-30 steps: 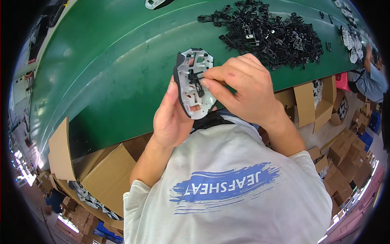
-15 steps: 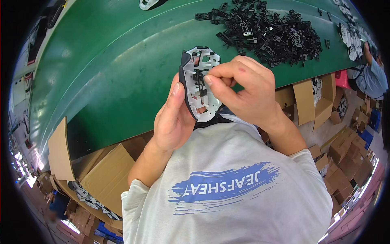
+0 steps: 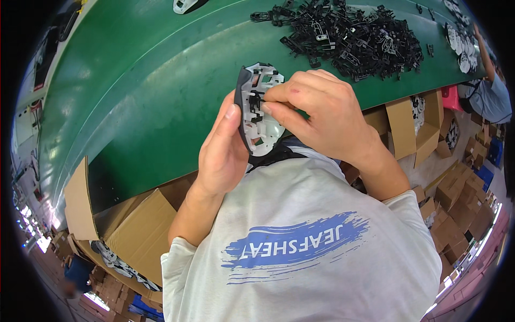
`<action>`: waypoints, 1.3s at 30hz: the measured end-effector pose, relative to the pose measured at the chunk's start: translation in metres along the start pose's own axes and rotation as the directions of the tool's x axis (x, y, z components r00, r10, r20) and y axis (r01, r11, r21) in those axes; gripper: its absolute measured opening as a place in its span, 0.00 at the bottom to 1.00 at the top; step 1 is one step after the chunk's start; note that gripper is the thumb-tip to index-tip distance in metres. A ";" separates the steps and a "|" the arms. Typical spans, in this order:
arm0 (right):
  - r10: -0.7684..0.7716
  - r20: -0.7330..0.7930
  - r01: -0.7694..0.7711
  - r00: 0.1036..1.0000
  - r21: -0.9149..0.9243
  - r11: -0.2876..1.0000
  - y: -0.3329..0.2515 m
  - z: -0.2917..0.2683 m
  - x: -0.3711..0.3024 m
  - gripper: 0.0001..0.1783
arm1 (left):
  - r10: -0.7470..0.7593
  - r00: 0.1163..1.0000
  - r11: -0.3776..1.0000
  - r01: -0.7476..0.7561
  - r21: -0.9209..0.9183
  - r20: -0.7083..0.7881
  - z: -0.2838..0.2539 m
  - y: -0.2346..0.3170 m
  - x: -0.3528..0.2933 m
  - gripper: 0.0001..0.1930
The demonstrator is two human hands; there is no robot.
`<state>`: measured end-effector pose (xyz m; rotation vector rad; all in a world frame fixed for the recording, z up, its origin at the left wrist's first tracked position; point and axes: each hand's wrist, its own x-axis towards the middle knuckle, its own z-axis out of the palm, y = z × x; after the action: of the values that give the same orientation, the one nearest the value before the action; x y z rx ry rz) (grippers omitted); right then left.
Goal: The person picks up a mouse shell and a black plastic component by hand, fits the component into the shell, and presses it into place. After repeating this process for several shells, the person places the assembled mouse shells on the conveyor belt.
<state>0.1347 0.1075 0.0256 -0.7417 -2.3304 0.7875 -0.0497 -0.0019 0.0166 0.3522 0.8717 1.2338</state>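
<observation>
Left hand [image 3: 221, 153]: half-curled, thumb along the dark rim, and it's got the shell!
Right hand [image 3: 322, 112]: thumb and forefinger nearly together, pinching at a black clip [image 3: 255, 104], other fingers folded in.
Shell [image 3: 269, 130]: one, white inside, tipped up over the table's near edge; probably light, stiff, smooth enough to slide, so grip by the rim, off those thin inner posts.
Clip: one, inside the shell; looks light and hard, its slim arms perhaps snappable, best taken by the body.
Green table [image 3: 161, 96]: one heap of black clips [image 3: 354, 40], too tangled to count; three stray black pieces [image 3: 430, 50] beyond; one lone shell [image 3: 185, 5] at the top edge.
Far right: overlapping pale shells [image 3: 461, 45], uncountable; one co-worker [image 3: 493, 99].
</observation>
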 end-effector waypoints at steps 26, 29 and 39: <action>0.244 -0.155 -0.142 0.957 0.485 0.863 -0.016 0.047 -0.028 0.42 | 0.254 0.947 0.854 -0.125 0.504 -0.195 0.014 -0.019 -0.005 0.25; 0.295 -0.112 -0.213 0.949 0.465 0.860 -0.012 0.049 -0.033 0.41 | 0.246 0.953 0.828 -0.111 0.550 -0.179 0.011 -0.025 0.000 0.24; 0.353 -0.077 -0.282 0.932 0.457 0.843 -0.009 0.055 -0.025 0.40 | 0.372 0.914 0.778 -0.213 0.591 -0.161 0.001 -0.033 0.015 0.18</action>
<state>0.1127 0.0656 -0.0129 -0.9549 -1.8057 1.2996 -0.0258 0.0013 -0.0109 0.8399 1.4714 1.3120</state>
